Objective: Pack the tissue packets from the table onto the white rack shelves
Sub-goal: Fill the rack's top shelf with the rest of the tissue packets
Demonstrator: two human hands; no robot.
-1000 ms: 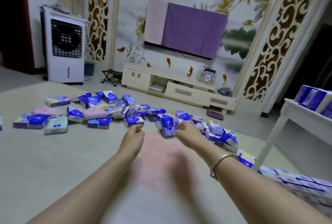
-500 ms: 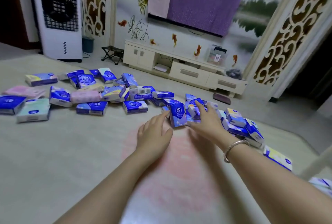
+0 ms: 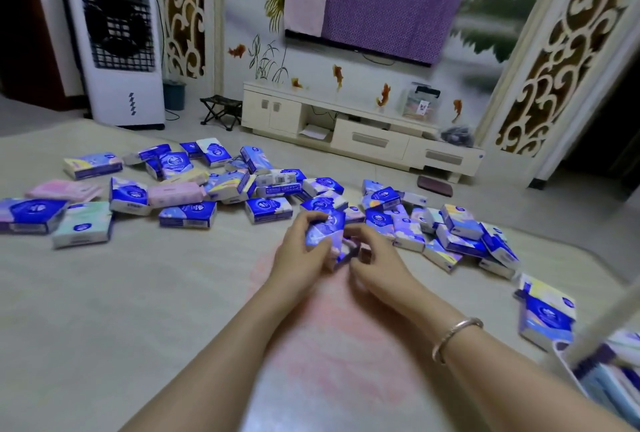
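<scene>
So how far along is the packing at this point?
Done: some packets already sit on the rack at lower right. In hand: the left hand and right hand grip one blue packet. Left: dozens of scattered packets across the table.

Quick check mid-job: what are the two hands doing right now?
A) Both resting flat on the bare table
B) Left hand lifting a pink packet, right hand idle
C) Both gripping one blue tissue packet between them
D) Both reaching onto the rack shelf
C: the left hand and the right hand both curl their fingers around one blue tissue packet near the middle of the table.
</scene>
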